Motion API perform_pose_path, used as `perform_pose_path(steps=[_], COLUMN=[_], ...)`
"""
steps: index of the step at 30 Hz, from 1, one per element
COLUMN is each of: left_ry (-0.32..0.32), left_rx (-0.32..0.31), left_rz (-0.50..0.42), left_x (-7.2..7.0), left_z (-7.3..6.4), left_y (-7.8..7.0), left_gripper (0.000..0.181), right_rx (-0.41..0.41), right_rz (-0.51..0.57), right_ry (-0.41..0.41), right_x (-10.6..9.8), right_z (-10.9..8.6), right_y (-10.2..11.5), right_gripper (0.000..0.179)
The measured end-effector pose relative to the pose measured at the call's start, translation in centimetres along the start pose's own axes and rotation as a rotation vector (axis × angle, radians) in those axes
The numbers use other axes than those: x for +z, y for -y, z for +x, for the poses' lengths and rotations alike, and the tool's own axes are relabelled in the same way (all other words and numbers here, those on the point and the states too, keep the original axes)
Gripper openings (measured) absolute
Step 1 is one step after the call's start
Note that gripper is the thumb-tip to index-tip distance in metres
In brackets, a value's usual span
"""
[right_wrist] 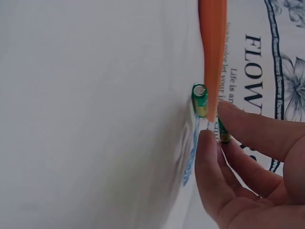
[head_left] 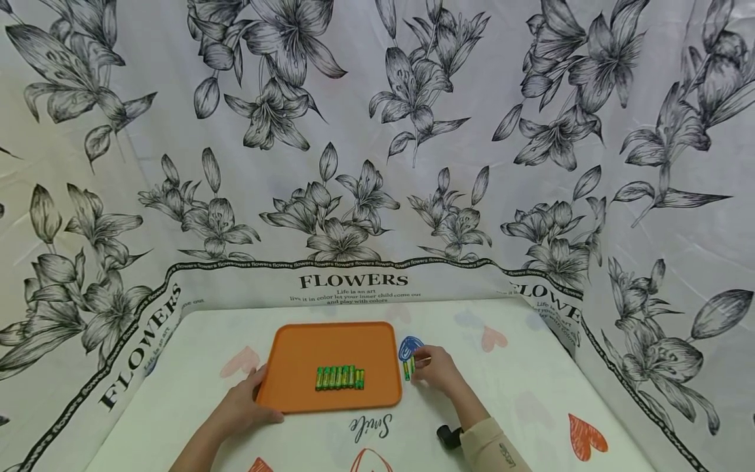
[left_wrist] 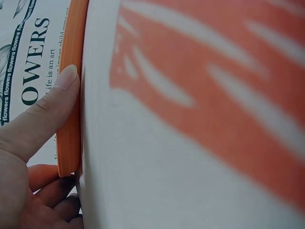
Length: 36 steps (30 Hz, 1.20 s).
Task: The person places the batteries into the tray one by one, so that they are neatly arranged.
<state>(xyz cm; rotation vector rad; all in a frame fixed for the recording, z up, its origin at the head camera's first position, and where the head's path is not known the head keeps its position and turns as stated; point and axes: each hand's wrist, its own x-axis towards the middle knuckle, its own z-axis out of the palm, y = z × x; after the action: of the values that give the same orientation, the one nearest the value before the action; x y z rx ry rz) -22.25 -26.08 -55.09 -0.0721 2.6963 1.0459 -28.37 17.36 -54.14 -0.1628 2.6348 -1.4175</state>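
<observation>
An orange tray (head_left: 330, 344) lies on the table, with a row of green-and-gold batteries (head_left: 336, 378) standing out against its near half. At the row's right end are shorter batteries (head_left: 360, 379). My left hand (head_left: 243, 405) grips the tray's near left corner; in the left wrist view the thumb (left_wrist: 66, 86) presses the orange rim (left_wrist: 71, 129) and fingers curl beneath. Right of the tray, my right hand (head_left: 438, 370) pinches a small green battery (right_wrist: 223, 132), partly hidden by fingers. Beside it another battery (right_wrist: 200, 101) rests on the table close to the tray's edge.
The white tablecloth (head_left: 495, 393) has printed hearts and lettering. A black cylindrical piece (head_left: 449, 437) sits by the right wrist. Flower-printed curtains (head_left: 354, 285) hang behind the table and along both sides.
</observation>
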Motion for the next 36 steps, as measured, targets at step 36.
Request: perform_pose_path(steps=[36], left_ry=[0.003], left_rx=[-0.008], left_rz=[-0.002], left_x=[-0.1], left_z=[-0.1], left_y=[-0.1], left_gripper=[0.136], right_rx=[-0.040], right_rz=[0.041], right_ry=[0.072], right_x=[6.4], right_z=[0.3], right_y=[5.0], right_gripper=[0.042])
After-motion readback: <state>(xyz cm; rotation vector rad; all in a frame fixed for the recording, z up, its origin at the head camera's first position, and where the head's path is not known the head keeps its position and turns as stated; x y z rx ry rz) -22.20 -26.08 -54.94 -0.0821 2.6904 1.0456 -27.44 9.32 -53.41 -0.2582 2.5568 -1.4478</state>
